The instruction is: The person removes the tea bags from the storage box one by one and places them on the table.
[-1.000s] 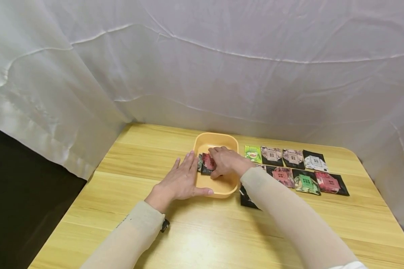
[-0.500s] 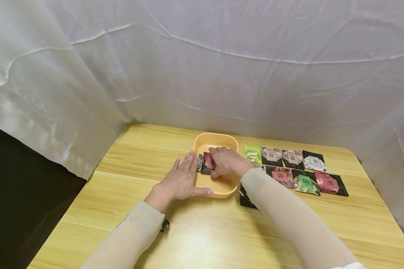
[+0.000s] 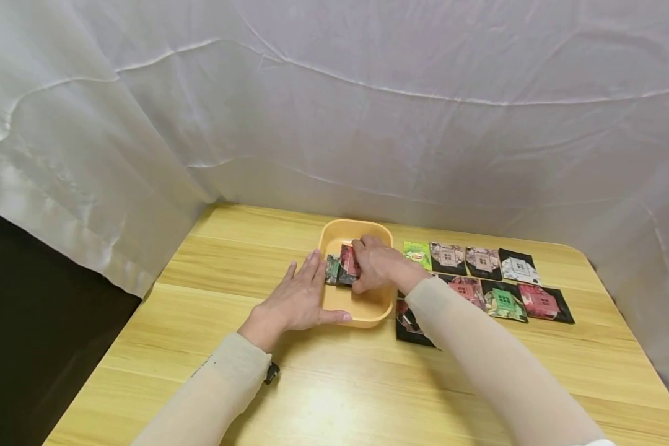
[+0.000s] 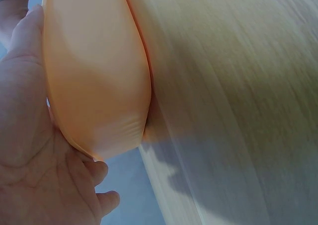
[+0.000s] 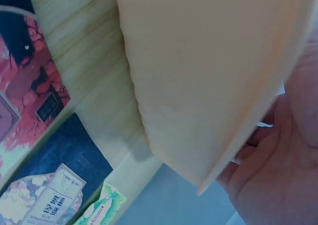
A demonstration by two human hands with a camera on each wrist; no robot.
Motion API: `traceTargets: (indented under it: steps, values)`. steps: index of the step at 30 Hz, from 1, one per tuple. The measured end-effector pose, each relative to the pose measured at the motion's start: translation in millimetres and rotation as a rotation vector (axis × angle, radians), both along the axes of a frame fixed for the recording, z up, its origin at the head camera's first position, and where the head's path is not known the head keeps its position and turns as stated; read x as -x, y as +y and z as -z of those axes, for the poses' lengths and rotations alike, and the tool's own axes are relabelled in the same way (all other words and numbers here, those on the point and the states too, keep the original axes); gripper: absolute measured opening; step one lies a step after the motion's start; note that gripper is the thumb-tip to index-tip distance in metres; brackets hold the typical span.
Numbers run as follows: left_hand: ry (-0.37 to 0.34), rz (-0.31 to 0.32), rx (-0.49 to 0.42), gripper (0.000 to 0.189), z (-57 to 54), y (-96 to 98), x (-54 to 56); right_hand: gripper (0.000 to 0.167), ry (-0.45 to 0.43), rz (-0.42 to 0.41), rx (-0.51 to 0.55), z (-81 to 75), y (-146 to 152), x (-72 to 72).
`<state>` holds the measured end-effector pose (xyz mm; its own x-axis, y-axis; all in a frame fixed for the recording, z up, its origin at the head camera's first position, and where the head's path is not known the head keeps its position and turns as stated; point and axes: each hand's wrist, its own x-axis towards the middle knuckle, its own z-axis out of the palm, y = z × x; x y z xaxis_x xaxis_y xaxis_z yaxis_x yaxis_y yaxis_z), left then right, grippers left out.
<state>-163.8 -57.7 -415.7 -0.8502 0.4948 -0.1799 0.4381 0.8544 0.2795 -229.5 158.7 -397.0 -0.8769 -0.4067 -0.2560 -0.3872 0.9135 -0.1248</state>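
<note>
A yellow-orange plastic box [image 3: 350,314] stands near the back of the table. My left hand [image 3: 297,302] lies along its left side, fingers straight and the thumb over the near rim; the left wrist view shows the palm against the outer wall. My right hand [image 3: 375,263] reaches into the box and pinches a red and black tea bag sachet [image 3: 348,263] between thumb and fingers. Left of it, a green and dark sachet [image 3: 332,269] leans inside the box. The right wrist view shows the box wall [image 5: 198,76] hiding the right fingertips.
Right of the box, tea sachets lie in rows, among them a green-yellow one [image 3: 417,253], a white and black one [image 3: 520,266] and a red and black one [image 3: 545,303]. Another dark sachet [image 3: 409,325] is partly under the right forearm. A pale curtain [image 3: 368,124] hangs behind the table.
My right hand has shifted slightly right inside the box, drawing the red sachet rightward and more upright. More of the green sachet shows. The left hand stays in place.
</note>
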Motion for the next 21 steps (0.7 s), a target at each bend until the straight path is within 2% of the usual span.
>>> traceTargets:
  steps: [6, 14, 21]
  values:
    - [0.012, 0.003, -0.002, 0.135, 1.6, -0.5, 0.6, 0.105, 0.024, -0.012, 0.024, -12.1, 6, -7.0]
    - [0.019, -0.002, 0.001, 0.134, 0.8, 0.2, -0.4, 0.103, 0.114, -0.066, 0.062, -28.7, 28, -24.2]
    - [0.031, -0.001, 0.012, 0.134, 0.7, 0.3, -0.4, 0.104, 0.157, -0.069, 0.029, -38.1, 51, -41.3]
